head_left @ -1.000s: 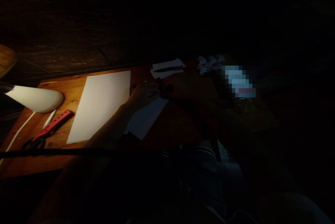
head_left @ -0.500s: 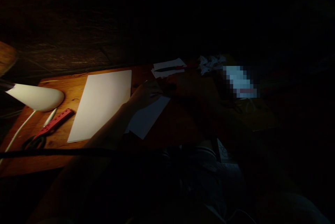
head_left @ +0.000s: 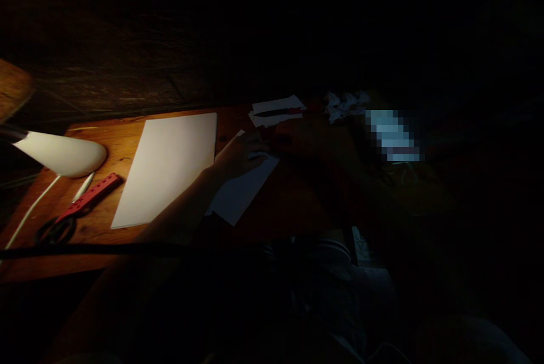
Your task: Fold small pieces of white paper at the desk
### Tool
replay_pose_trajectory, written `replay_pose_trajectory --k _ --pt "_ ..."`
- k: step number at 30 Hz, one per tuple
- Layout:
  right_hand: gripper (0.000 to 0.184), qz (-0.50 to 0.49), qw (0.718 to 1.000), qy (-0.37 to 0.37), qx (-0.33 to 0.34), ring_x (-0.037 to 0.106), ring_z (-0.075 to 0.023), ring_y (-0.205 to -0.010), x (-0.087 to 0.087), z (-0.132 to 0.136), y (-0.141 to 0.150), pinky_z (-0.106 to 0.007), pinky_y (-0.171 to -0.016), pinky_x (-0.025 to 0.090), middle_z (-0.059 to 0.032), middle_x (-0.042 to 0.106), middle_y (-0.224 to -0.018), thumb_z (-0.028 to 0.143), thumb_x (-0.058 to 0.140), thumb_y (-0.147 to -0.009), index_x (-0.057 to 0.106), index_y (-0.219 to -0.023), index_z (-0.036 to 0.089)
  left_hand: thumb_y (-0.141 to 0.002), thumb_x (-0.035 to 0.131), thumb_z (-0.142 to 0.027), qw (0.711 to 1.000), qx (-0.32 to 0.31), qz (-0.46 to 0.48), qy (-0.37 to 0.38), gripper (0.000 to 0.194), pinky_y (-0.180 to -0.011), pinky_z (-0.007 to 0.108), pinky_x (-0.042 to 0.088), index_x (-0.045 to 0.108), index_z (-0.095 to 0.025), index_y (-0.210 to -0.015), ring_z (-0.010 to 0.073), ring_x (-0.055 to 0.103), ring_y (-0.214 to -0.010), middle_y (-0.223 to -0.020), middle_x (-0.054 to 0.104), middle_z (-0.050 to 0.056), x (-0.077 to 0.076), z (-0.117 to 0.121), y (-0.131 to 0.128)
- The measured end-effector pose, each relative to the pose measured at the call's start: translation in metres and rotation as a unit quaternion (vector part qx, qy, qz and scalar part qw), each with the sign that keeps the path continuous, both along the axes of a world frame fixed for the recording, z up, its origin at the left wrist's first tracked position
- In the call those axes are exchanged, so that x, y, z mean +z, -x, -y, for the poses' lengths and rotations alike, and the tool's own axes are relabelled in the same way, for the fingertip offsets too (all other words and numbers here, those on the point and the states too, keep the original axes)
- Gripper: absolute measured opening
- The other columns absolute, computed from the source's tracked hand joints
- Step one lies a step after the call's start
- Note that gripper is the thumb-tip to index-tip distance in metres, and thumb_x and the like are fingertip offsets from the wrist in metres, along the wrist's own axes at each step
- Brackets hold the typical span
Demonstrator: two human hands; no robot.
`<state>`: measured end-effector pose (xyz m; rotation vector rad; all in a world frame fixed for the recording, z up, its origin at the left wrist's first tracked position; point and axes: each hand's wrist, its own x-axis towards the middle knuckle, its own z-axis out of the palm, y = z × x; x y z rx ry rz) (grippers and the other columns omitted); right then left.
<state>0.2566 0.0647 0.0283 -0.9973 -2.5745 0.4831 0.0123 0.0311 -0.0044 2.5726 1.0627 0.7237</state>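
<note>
My left hand (head_left: 243,154) lies over a smaller sheet of paper (head_left: 242,193) near the middle of the table. Its fingers are curled on the sheet, and a white edge shows between them. A corner of paper also sticks out above the knuckles. Close to its fingertips, at the sheet's upper right end, is my right hand (head_left: 291,136). Deep shadow hides its fingers and anything in them. Left of my left forearm lies a large stack of white paper (head_left: 170,168), brightly lit.
A knife (head_left: 276,113) rests on paper pieces (head_left: 278,104) at the back, beside crumpled paper (head_left: 344,104). On the left are a white lamp (head_left: 63,154), a red power strip (head_left: 91,197) and black-handled scissors (head_left: 55,232). A blurred-out bright patch (head_left: 393,136) is at right. A dark cord (head_left: 106,248) crosses in front.
The view has shifted slightly. My left hand has turned a little over the sheet, and a paper corner now shows above its knuckles. Both hands stay close together.
</note>
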Motion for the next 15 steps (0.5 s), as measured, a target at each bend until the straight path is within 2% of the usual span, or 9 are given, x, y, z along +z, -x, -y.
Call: replay_pose_trajectory --k 8,15 --pt "0.024 -0.007 1.000 0.005 0.001 0.062 -0.0223 -0.090 -0.0010 0.0009 0.0048 -0.033 -0.080 0.041 -0.0127 0.075 -0.106 0.033 0.061 -0.095 0.074 -0.101 0.014 -0.092 0.069 -0.026 1.000 -0.027 -0.001 -0.004 0.012 -0.097 0.045 0.054 0.078 -0.024 -0.099 0.0256 0.069 -0.108 -0.111 0.075 0.008 0.0044 0.0007 -0.0016" --pt "0.018 -0.023 0.999 0.019 0.011 0.063 -0.0226 -0.088 0.0046 0.0040 -0.0018 -0.032 -0.078 0.041 -0.0102 0.076 -0.103 0.029 0.069 -0.087 0.075 -0.098 0.015 -0.090 0.071 -0.025 1.000 -0.018 0.007 0.000 0.021 -0.095 0.046 0.055 0.077 -0.021 -0.109 0.0279 0.071 -0.108 -0.115 0.075 0.010 0.0035 0.0005 -0.0015"
